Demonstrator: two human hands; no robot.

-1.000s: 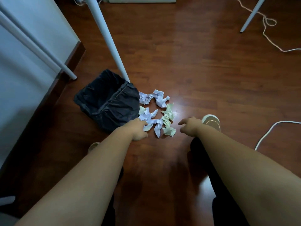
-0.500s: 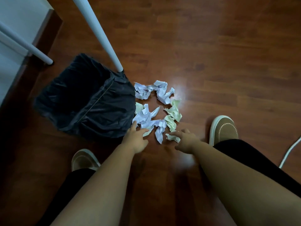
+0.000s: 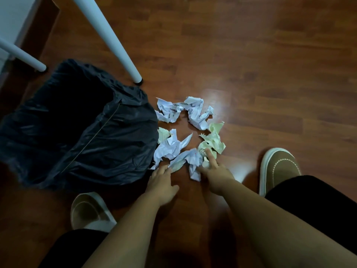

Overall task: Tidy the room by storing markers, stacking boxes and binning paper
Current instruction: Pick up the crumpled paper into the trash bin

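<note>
A reddish wooden floor (image 3: 251, 64) is shining under a light reflection; two white furniture legs (image 3: 108, 37) are standing on it near a pale wall (image 3: 13, 14).

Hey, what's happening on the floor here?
A person is crouched over a pile of crumpled paper on the wooden floor, next to a bin lined with a black bag. Both hands are at the near edge of the pile: the left hand and the right hand touch scraps. Nothing is lifted yet.

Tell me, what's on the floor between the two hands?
In the head view, a crumpled white paper lies between the left hand and the right hand. Both hands touch the paper pile; nearer the wrists the wooden floor is bare.
</note>
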